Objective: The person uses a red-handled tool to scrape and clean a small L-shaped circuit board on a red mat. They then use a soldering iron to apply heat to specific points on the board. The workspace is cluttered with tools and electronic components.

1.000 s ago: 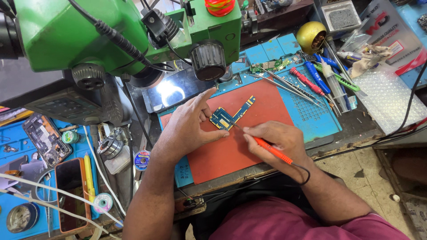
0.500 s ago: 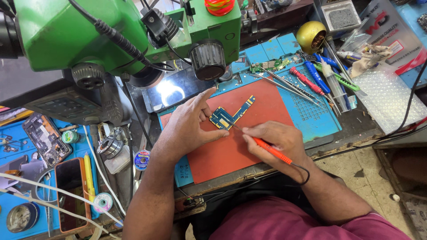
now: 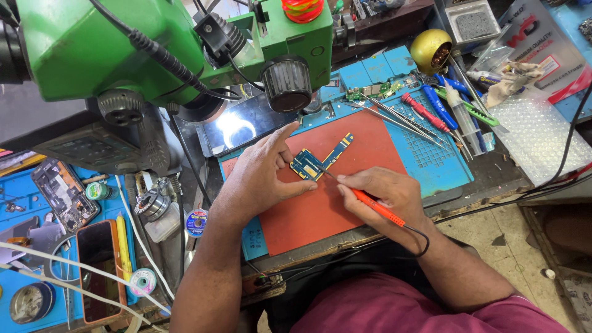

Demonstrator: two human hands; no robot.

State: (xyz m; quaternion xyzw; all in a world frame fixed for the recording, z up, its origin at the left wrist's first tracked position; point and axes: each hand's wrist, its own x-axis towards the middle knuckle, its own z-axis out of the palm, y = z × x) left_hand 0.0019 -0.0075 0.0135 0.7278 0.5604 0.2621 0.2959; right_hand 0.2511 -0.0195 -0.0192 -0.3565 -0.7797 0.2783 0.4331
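Thin blue circuit board [image 3: 314, 161] is steadied on the red mat [image 3: 320, 209].
Light, rigid, fragile: left hand [image 3: 262, 176] fingers are spread at its edge; right hand [image 3: 385, 194] pinches the orange soldering iron [image 3: 373, 205].

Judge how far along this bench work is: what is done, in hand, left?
Done: the board lies bare on the red mat. In hand: the left hand steadies it; the right hand puts the orange iron to it. Left: tweezers and screwdrivers lie unused.

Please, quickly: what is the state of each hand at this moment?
Left hand: fingers spread, pinning the blue circuit board on the red mat.
Right hand: closed on the orange-handled soldering iron, tip at the board.
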